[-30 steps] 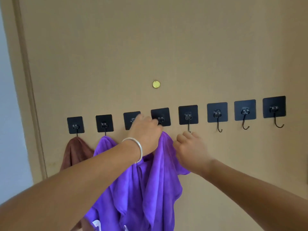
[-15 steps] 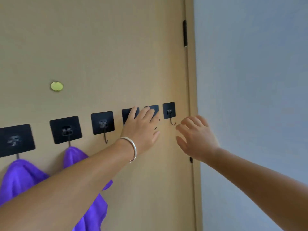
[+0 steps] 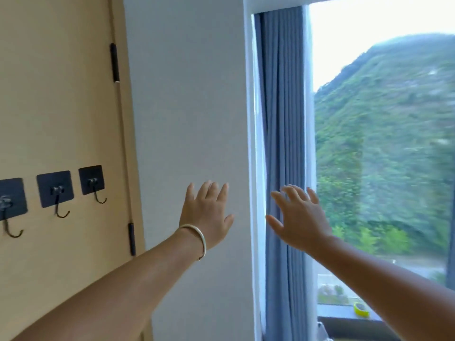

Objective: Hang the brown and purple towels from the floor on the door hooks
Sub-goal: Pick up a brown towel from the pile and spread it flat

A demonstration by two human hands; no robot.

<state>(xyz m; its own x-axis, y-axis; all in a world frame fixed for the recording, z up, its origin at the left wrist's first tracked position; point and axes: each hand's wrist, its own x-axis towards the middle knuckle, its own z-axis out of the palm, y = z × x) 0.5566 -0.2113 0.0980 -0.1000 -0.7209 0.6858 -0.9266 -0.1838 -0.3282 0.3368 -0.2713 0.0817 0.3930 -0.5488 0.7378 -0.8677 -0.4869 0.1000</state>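
While both arms reach forward, the left hand (image 3: pixel 208 212) and right hand (image 3: pixel 299 219) spread their fingers, holding nothing. Three door hooks (image 3: pixel 57 193) run level toward the door's (image 3: pixel 61 94) right edge, tips curling rightward.

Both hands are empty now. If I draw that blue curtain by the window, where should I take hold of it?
The curtain hangs bunched in vertical folds, so pinch its window-side edge at hand height, coming from the room side. The open right hand is in front of it, so probably the easier grip; the open left hand is before the wall.
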